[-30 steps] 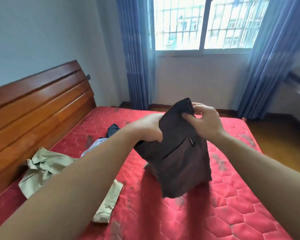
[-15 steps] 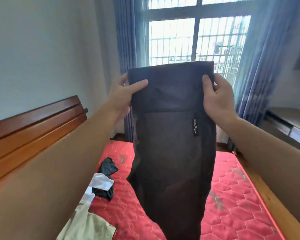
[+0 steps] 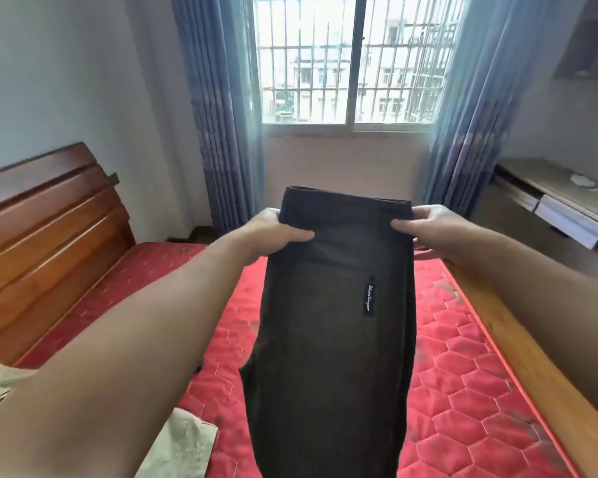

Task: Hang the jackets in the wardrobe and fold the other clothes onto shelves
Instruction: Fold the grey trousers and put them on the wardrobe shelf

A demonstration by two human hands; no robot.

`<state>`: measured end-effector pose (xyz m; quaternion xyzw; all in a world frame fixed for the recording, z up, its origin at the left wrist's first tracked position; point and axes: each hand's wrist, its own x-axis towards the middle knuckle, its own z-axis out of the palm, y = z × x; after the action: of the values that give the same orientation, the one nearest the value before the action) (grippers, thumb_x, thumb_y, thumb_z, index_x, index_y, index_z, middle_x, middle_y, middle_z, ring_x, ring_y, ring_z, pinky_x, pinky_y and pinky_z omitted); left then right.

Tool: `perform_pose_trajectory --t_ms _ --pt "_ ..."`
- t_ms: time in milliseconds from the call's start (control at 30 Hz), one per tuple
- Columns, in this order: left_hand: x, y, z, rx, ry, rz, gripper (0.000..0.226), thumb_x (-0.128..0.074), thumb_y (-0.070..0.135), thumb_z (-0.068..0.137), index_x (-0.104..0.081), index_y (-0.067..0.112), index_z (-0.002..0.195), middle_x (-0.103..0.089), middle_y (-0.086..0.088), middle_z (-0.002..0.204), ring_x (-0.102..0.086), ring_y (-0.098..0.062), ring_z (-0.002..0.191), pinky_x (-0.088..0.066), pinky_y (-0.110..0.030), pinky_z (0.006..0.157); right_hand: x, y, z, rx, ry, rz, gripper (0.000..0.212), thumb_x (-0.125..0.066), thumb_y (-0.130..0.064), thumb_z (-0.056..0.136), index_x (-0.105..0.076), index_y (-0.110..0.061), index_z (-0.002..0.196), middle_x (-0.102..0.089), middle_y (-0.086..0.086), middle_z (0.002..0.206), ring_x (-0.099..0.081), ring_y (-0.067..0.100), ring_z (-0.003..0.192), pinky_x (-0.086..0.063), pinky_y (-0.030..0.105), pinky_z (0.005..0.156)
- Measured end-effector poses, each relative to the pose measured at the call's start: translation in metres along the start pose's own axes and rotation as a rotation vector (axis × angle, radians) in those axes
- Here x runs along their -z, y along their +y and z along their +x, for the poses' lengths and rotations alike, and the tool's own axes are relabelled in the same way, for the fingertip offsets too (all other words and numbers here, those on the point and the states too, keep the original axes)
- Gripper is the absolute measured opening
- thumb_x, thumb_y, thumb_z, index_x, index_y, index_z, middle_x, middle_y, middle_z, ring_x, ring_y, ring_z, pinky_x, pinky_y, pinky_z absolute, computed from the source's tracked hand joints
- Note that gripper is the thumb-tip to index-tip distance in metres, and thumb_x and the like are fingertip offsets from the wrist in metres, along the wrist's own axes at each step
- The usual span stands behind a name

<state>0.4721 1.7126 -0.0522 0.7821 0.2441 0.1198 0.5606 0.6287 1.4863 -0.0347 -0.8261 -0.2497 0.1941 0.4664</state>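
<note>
i hold a pair of dark brown trousers (image 3: 328, 339) up in front of me over the bed, one hand at each end of the waistband, my hands well apart. my left hand (image 3: 277, 232) pinches the left corner, thumb lying across the front of the cloth and the fingers tucked behind it. my right hand (image 3: 428, 229) pinches the right corner the same way, thumb on the front, fingers behind. the waistband sits roughly level, tipped slightly away from me, and the rest of the trousers hangs straight down past the bottom edge of the view, so i cannot tell whether the legs touch the bed. a small dark label (image 3: 369, 298) with pale script is sewn upright on the right side of the seat. under the trousers lies the red quilted mattress (image 3: 470, 374) in its wooden bed frame (image 3: 539, 391), with the wooden headboard (image 3: 49, 229) on my left. a beige garment (image 3: 180, 443) lies crumpled on the mattress at the lower left, partly hidden by my left forearm. ahead is a barred window (image 3: 353, 60) between blue curtains (image 3: 218, 115), and a wooden desk (image 3: 560, 201) stands against the wall to the right.
</note>
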Motion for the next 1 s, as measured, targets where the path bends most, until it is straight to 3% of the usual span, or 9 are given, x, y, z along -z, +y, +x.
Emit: perform_pose_trajectory --t_ms 100,200,300,367,500,600,700,833,1000 --pt "-0.025 -0.024 0.024 -0.009 0.151 0.126 0.019 -0.082 0.021 0.075 -0.075 0.021 0.093 -0.074 0.001 0.1 -0.068 -0.015 0.094 -0.054 -0.033 0.091 -0.012 0.024 0.028 0.035 0.143 -0.254 0.017 -0.062 -0.03 0.092 -0.071 -0.018 0.101 -0.069 0.001 0.088 -0.066 0.021 0.077 -0.048 0.029 0.064" --pt "-0.025 0.005 0.047 -0.118 0.375 0.165 0.023 -0.08 0.025 0.077 -0.076 0.019 0.099 -0.07 0.004 0.091 -0.065 -0.014 0.091 -0.05 -0.026 0.082 -0.012 -0.003 0.054 0.1 0.196 -0.021 0.016 -0.053 -0.026 0.097 -0.063 -0.021 0.109 -0.064 0.001 0.094 -0.066 0.018 0.063 -0.053 0.026 0.045" --pt "-0.008 0.067 0.064 -0.303 0.555 0.061 0.027 -0.079 0.024 0.078 -0.075 0.013 0.102 -0.073 -0.002 0.095 -0.067 -0.017 0.093 -0.054 -0.033 0.083 0.011 -0.055 0.074 0.26 0.235 0.227 0.026 -0.046 -0.027 0.101 -0.052 -0.024 0.125 -0.06 -0.004 0.111 -0.068 0.021 0.081 -0.061 0.033 0.063" --pt "0.003 0.106 0.068 -0.384 0.582 -0.083 0.031 -0.078 0.02 0.08 -0.072 0.007 0.108 -0.072 -0.005 0.104 -0.067 -0.017 0.094 -0.056 -0.032 0.084 0.029 -0.084 0.082 0.422 0.293 0.272 0.019 -0.045 -0.028 0.101 -0.054 -0.03 0.117 -0.063 -0.008 0.109 -0.068 0.015 0.086 -0.059 0.028 0.073" --pt "0.017 0.152 0.068 -0.469 0.583 -0.231 0.035 -0.079 0.016 0.078 -0.07 0.008 0.11 -0.07 -0.002 0.101 -0.068 -0.018 0.095 -0.057 -0.031 0.082 0.051 -0.113 0.081 0.602 0.357 0.3 0.017 -0.046 -0.031 0.095 -0.057 -0.042 0.101 -0.068 -0.011 0.106 -0.067 0.012 0.099 -0.051 0.024 0.077" --pt "0.019 0.157 0.059 -0.468 0.561 -0.273 0.037 -0.081 0.015 0.073 -0.07 0.01 0.108 -0.072 -0.003 0.101 -0.069 -0.017 0.093 -0.058 -0.033 0.08 0.057 -0.111 0.07 0.659 0.33 0.291 0.024 -0.044 -0.027 0.095 -0.059 -0.04 0.109 -0.068 -0.007 0.116 -0.065 0.012 0.106 -0.052 0.026 0.088" --pt "0.008 0.141 0.034 -0.461 0.471 -0.243 0.022 -0.08 0.008 0.078 -0.069 0.015 0.096 -0.07 0.005 0.088 -0.069 -0.008 0.08 -0.058 -0.026 0.072 0.051 -0.087 0.046 0.652 0.29 0.334 0.027 -0.045 -0.017 0.099 -0.059 -0.029 0.119 -0.067 -0.005 0.118 -0.065 0.009 0.107 -0.052 0.025 0.092" --pt "-0.013 0.073 -0.011 -0.39 0.293 -0.152 0.025 -0.078 -0.004 0.076 -0.07 0.0 0.099 -0.067 0.006 0.079 -0.063 0.007 0.059 -0.055 -0.015 0.063 0.022 -0.018 -0.002 0.541 0.248 0.34 0.027 -0.045 -0.005 0.099 -0.063 -0.014 0.117 -0.068 0.004 0.114 -0.065 0.016 0.106 -0.055 0.032 0.091" --pt "-0.049 -0.049 -0.069 -0.149 0.028 0.044 0.022 -0.081 -0.003 0.073 -0.073 0.003 0.093 -0.068 -0.003 0.084 -0.061 -0.011 0.072 -0.055 -0.027 0.073 -0.039 0.094 -0.083 0.265 0.152 0.325 0.035 -0.044 0.006 0.095 -0.067 -0.021 0.091 -0.068 0.005 0.092 -0.066 0.026 0.087 -0.056 0.033 0.082"
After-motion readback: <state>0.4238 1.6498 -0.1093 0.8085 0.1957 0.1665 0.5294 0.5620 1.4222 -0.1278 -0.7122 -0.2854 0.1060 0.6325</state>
